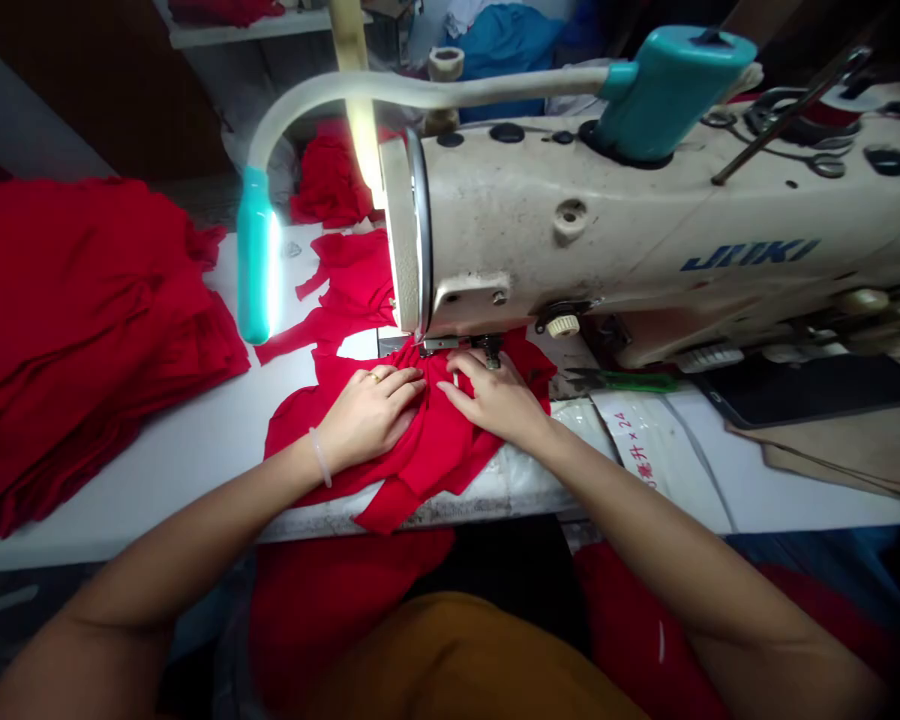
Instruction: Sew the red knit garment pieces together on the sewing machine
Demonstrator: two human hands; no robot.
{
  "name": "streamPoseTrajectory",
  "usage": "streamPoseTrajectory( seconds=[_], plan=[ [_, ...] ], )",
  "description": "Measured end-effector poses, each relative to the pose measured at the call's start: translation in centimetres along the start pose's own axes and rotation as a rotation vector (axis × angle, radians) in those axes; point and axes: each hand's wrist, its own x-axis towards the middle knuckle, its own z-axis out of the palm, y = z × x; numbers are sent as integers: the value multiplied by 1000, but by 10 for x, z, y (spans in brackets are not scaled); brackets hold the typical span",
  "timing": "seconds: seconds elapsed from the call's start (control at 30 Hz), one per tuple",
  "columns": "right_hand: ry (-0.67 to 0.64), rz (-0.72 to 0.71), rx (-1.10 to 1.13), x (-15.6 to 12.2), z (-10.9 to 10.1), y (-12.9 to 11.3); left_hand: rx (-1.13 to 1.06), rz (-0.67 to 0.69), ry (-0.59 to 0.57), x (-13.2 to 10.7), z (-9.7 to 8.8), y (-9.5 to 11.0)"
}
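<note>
Red fabric (pixel 412 455) lies gathered under the needle area of a cream sewing machine (pixel 510 220), its front edge hanging a little over the table. My left hand (pixel 371 412), with a ring and a pale wristband, rests on the cloth left of the needle. Its fingers are bent and held together on the folds. Just right of the needle, my right hand (pixel 495 395) has thumb and forefinger curved around a fold of the same cloth; its other fingers are partly hidden. The stitching point itself is hidden by the machine head and folds.
A tall pile of red cloth (pixel 82 340) stands at the left. A lit teal lamp (pixel 255 270) hangs on a bendy neck before the machine head. Green-handled snips (pixel 630 380) and a dark phone-like slab (pixel 810 388) lie at the right. More red pieces (pixel 334 180) sit behind.
</note>
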Motion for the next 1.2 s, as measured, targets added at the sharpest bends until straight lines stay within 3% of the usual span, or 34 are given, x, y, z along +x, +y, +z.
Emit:
streamPoseTrajectory(
  seconds=[0.1, 0.27, 0.47, 0.6, 0.8, 1.0, 1.1, 1.2],
  plan=[
    [-81, 16, -57, 9, 0, 1, -26, -90, 1, 1, 1, 8],
    [-198, -83, 21, 21, 1, 6, -39, -183, 0, 5, -1, 12],
    [-215, -64, 4, 27, 2, 8, -49, -190, -22, 6, -1, 9],
    [-176, -37, -63, 15, 0, 3, -61, -147, 5, 5, 1, 6],
    [-19, -368, -139, -17, -3, 4, -92, -34, -12, 3, -2, -2],
    [-90, -489, -163, -16, -22, 8, -107, -17, -12, 14, -8, -11],
    [-209, -537, -194, -19, -39, 8, -185, -26, 23, -5, -19, -2],
    [-220, -571, -308, -24, -50, 8, -362, -148, 59, -53, -27, 11]
  ],
)
